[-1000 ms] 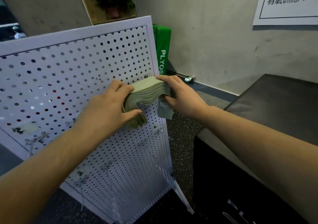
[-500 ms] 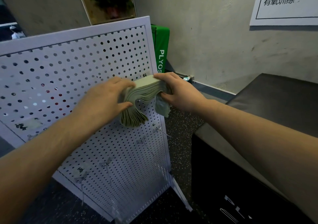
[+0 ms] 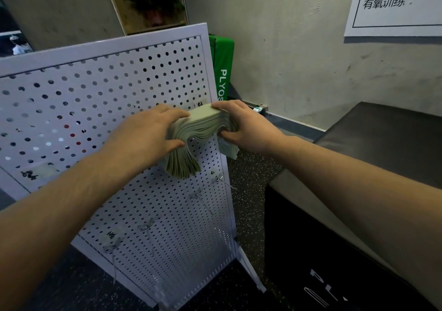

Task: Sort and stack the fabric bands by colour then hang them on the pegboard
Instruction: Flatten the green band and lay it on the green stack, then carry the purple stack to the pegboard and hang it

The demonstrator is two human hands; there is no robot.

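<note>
Two hands are on one thick stack of pale green fabric bands (image 3: 203,129), and it's held right up against the white perforated metal pegboard (image 3: 100,110), near its right edge. The left hand (image 3: 146,136) grips the stack's left side, fingers over the top and thumb curled under where the soft layers droop and fan out in thin, wavy edges. The right hand (image 3: 246,126) clamps the other end, fingers curled round it, a flap of bands hanging below the palm. The stack arches in the middle, limp and cloth-like, many flat strips pressed together.

The board itself is smooth painted sheet with rows of round holes, tilted back on a white foot (image 3: 251,275). Thin wire hooks (image 3: 222,181) poke out lower down, just below the stack, with small pale labels (image 3: 40,173) stuck on here and there. Behind the board, a green padded block with white lettering (image 3: 221,71) leans at the rough grey wall (image 3: 287,47). A framed picture of a plant (image 3: 148,2) sits above. To the right, a black matte padded box (image 3: 358,167) crowds in close on the speckled dark floor (image 3: 248,179), and a white printed notice (image 3: 394,2) hangs top right.
</note>
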